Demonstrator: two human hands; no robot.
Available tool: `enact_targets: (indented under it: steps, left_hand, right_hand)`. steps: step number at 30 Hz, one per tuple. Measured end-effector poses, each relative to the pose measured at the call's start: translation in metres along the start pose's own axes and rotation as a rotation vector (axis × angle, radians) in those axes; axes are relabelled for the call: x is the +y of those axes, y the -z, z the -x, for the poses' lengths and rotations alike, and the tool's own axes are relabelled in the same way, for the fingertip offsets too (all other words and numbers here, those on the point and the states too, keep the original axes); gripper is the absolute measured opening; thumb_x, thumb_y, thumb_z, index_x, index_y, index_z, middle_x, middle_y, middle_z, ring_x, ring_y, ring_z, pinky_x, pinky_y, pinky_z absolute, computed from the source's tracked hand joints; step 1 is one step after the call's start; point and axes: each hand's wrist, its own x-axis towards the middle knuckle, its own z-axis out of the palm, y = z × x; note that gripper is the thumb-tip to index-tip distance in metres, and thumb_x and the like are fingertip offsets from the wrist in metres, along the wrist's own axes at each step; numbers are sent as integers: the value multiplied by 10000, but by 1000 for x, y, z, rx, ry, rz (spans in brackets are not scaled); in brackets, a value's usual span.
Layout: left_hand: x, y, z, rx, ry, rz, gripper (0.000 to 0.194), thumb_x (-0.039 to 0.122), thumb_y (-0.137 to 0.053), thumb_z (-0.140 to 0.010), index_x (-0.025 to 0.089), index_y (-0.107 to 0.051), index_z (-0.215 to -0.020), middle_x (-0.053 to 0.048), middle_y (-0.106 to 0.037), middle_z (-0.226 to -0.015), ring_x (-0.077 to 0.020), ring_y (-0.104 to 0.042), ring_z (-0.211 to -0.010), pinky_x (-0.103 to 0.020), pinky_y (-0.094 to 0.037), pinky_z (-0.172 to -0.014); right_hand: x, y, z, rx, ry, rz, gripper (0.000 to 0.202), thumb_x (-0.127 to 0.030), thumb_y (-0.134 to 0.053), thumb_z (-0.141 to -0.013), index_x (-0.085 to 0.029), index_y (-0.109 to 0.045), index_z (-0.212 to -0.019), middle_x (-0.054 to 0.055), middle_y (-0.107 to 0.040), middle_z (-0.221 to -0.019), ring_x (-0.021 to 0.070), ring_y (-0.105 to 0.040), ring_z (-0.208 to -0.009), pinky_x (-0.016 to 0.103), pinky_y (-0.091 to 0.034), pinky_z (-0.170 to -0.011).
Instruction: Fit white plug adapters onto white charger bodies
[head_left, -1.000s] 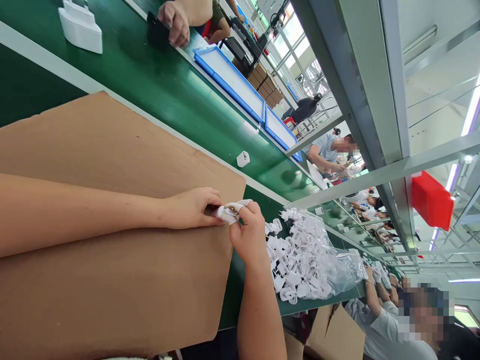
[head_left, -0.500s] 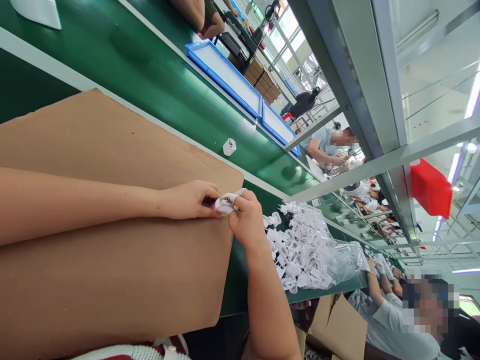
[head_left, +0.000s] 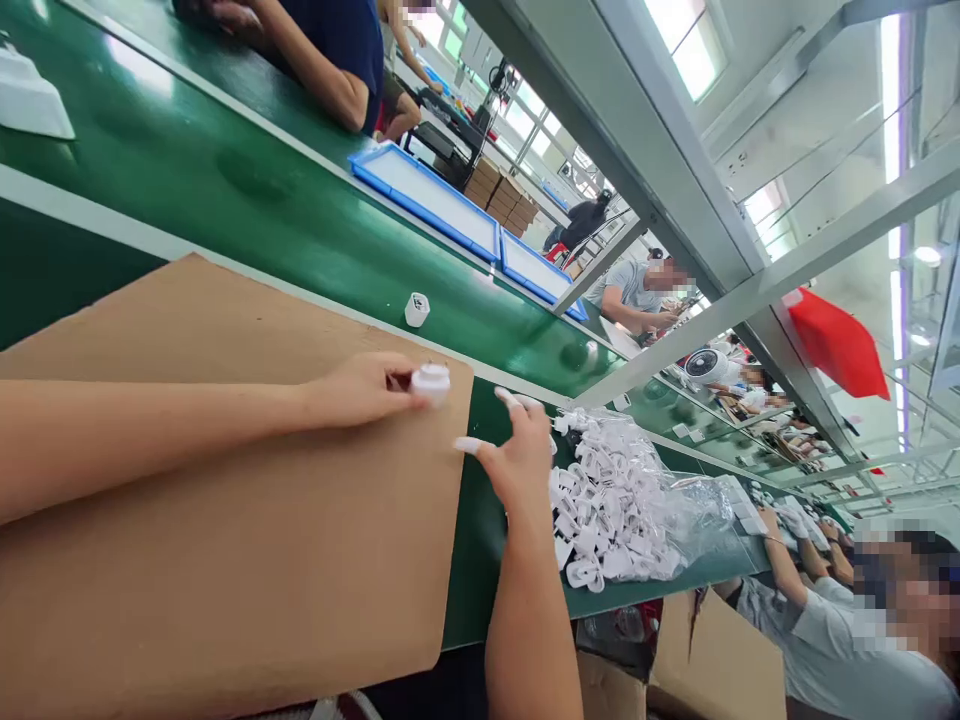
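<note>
My left hand point(head_left: 360, 388) pinches a small white plug part point(head_left: 431, 381) between thumb and fingers, just above the far corner of a brown cardboard sheet point(head_left: 225, 520). My right hand point(head_left: 517, 455) hovers open to the right of it, fingers spread, with white covers on the thumb and a fingertip. It holds nothing. Right of that hand lies a heap of white plug parts point(head_left: 600, 510) on a clear plastic bag point(head_left: 690, 510).
A green conveyor belt point(head_left: 285, 200) runs behind the cardboard, with a lone white part point(head_left: 416, 309) on it. Blue trays point(head_left: 435, 200) lie beyond. Other people work across the belt and at the lower right. A cardboard box point(head_left: 705, 660) stands below the table edge.
Both hands were closed together on the white part. Now my right hand has let go and moved right with fingers spread, while my left hand keeps the part. The camera has tilted.
</note>
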Motion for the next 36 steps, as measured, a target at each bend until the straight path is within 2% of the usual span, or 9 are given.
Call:
enact_targets:
  steps: [4, 8, 12, 15, 19, 22, 25, 30, 36]
  left_hand:
    - [-14, 50, -46, 354, 183, -217, 570, 577, -724, -887, 169, -759, -1284, -52, -768, -1245, -203, -637, -1015, -260, -459, -826]
    - [-31, 95, -84, 417, 289, -357, 474, 427, -674, -953, 74, -756, -1259, -99, -750, -1195, -199, -599, -1018, -278, -439, -866]
    - [-33, 104, -91, 459, 359, -411, 685, 419, -775, -852, -9, -672, -1377, -203, -650, -1417, -306, -566, -1233, -399, -454, -1072]
    - [-33, 95, -87, 615, 152, -534, 943, 344, -773, -832, 20, -404, -1637, -242, -242, -1765, -402, -259, -1571, -548, -242, -1291]
    - [-40, 93, -98, 269, -195, -759, 823, 128, -635, -842, 95, -439, -1641, -150, -239, -1816, -323, -149, -1650, -575, -92, -1341]
    - [-46, 102, -115, -12, -101, -780, 613, 111, -585, -850, 65, -639, -1459, -151, -550, -1627, -267, -435, -1483, -480, -233, -1307]
    - [-42, 106, -121, -27, -41, -763, 469, 242, -605, -875, 70, -746, -1288, -131, -665, -1396, -246, -588, -1232, -367, -416, -1115]
    - [-12, 68, -74, 29, -209, -688, 543, 537, -598, -876, 151, -779, -1213, -102, -694, -1211, -267, -646, -1105, -331, -445, -880]
    - [1, -1, 13, -136, -299, -493, 543, 701, -543, -926, 256, -776, -1132, -97, -757, -1139, -322, -710, -1063, -375, -524, -897]
  right_hand:
    - [14, 30, -3, -186, -227, 463, 568, -251, -913, -797, -245, -766, -1346, 159, -708, -1370, 386, -621, -1330, 495, -471, -1077]
    - [22, 28, -12, -320, -276, 494, 371, -91, -753, -872, -276, -825, -1185, 102, -780, -1262, 320, -711, -1224, 415, -488, -981]
    - [31, 18, -16, -179, -263, 275, 303, -93, -711, -868, -251, -830, -1099, 99, -793, -1188, 308, -712, -1177, 379, -518, -910]
    - [36, 8, -18, -15, -209, -83, 281, -154, -709, -862, -218, -805, -1118, 93, -786, -1170, 277, -711, -1134, 391, -549, -953]
    - [37, -4, -25, -26, -265, -747, 324, -241, -724, -819, -218, -782, -1137, 52, -800, -1097, 202, -742, -977, 364, -612, -922]
    - [36, -8, -29, -66, -339, -1105, 370, -230, -765, -746, -225, -787, -1116, 40, -804, -1084, 203, -756, -977, 365, -652, -891]
    - [34, -5, -32, -115, -390, -1340, 310, -171, -794, -680, -191, -805, -989, 64, -821, -1059, 230, -776, -1044, 395, -649, -1009]
    - [31, -4, -28, -247, -343, -1501, 375, -172, -896, -644, -189, -800, -1005, 75, -830, -1140, 251, -785, -1136, 374, -628, -1077]
    - [21, -15, -22, -256, -490, -1336, 417, -314, -943, -649, -236, -744, -1007, 26, -819, -1007, 188, -789, -845, 199, -555, -533]
